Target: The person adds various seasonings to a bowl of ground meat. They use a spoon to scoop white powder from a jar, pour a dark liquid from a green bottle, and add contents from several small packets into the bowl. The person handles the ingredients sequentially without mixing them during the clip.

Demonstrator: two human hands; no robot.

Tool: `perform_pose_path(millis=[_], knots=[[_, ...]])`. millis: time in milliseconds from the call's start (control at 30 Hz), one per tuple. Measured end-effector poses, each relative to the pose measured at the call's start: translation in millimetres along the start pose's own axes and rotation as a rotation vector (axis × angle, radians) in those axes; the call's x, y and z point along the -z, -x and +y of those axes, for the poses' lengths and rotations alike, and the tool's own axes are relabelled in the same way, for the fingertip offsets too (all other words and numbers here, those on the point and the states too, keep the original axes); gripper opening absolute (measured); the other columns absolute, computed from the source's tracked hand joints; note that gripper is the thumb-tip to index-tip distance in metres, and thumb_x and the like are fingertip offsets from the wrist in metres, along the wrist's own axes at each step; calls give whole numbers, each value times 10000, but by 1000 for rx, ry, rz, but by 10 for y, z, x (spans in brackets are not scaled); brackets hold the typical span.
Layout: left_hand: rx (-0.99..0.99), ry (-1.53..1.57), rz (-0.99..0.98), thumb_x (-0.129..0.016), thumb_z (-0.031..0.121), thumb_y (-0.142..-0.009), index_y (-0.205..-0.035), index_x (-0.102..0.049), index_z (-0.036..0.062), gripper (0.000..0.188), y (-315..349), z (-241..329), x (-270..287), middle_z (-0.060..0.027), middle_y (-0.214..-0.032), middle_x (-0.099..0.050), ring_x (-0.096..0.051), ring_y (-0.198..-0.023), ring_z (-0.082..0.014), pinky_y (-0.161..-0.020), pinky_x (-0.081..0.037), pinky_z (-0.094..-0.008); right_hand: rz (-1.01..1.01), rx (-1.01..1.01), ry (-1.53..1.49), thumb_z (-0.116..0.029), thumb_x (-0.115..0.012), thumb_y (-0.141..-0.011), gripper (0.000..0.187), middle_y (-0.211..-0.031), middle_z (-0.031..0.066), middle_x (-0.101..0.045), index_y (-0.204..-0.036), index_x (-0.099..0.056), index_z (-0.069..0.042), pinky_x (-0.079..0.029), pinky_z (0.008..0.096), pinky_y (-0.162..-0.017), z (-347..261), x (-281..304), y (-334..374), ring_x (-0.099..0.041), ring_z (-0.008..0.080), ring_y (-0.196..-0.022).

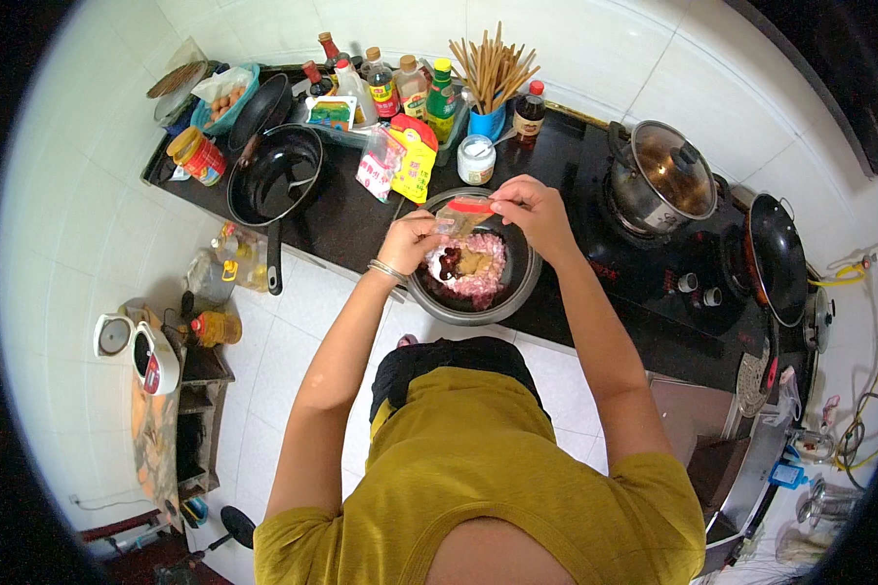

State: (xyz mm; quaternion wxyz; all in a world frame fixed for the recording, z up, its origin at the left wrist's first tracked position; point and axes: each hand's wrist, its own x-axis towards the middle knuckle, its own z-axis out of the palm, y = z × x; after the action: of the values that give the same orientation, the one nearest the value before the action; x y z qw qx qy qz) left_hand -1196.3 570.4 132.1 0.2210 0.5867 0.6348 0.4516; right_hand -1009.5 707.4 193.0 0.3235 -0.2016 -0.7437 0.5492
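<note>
Over a metal bowl [530, 278] at the counter's front edge, both my hands hold a small clear zip bag [463, 212] with a red strip along its top. My left hand [412, 239] is closed on the bag's lower left side; my right hand [537, 214] pinches its upper right corner. Some brown powder shows through the plastic. Below the bag, pink minced meat [483, 282] fills part of the bowl. On the meat lie a heap of tan powder [474, 261], a dark sauce [449, 261] and some white powder.
Behind the bowl stand a white-lidded jar [476, 160], a yellow packet [415, 161], several sauce bottles [380, 83] and a blue chopstick holder [488, 122]. Left is a black frying pan [263, 185], its handle past the edge. A lidded pot [668, 171] and a wok [776, 258] are right.
</note>
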Motion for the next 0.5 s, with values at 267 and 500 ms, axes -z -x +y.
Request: perform_pose_path(millis=[267,500], knots=[[-38,-48,84,-697,59,-719,-868,-659,30,156,-23,1,-22,-96,-795,-596,-573,-779,-258,-719,-459,-337,-33,-33,-10,-57,-644,-788,76,-802,37,-569,-817,-634,13,-468,224,-584,-30,6,-48,-561,96,-645],[71,64,25,-693,79,-749,-898,-669,21,162,-35,41,27,-97,-771,-590,-570,-743,-204,-700,-457,-298,-56,-78,-91,-73,-655,-787,110,-854,39,-595,-865,-639,3,-474,221,-607,38,-31,-29,-570,89,-667]])
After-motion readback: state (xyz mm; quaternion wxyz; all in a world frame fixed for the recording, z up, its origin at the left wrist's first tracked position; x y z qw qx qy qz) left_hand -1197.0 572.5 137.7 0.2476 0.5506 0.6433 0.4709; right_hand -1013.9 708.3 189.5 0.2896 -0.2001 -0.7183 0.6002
